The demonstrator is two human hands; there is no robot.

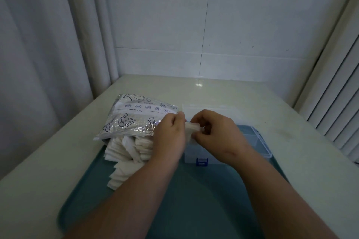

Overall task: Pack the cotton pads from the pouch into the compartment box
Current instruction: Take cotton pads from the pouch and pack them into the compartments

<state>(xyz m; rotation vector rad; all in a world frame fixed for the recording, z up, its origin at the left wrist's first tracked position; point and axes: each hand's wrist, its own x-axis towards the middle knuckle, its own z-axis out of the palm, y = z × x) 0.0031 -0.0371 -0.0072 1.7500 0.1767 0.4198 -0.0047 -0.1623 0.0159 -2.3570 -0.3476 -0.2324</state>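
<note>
A silver pouch (136, 116) printed with blue sea creatures lies at the left, its mouth toward me. Several white square cotton pads (127, 153) spill from it onto the teal tray (194, 200). The clear compartment box (254, 139) with a blue latch stands on the tray at the right, its lid open toward the wall. My left hand (171, 134) and my right hand (211, 130) meet above the box's left part. Both pinch a small stack of cotton pads (191, 128) between them. Most of the box's inside is hidden behind my hands.
The tray lies on a pale table (320, 170) set against a white tiled wall (213, 35). A curtain (38, 44) hangs at the left. A ribbed white panel (340, 103) stands at the right.
</note>
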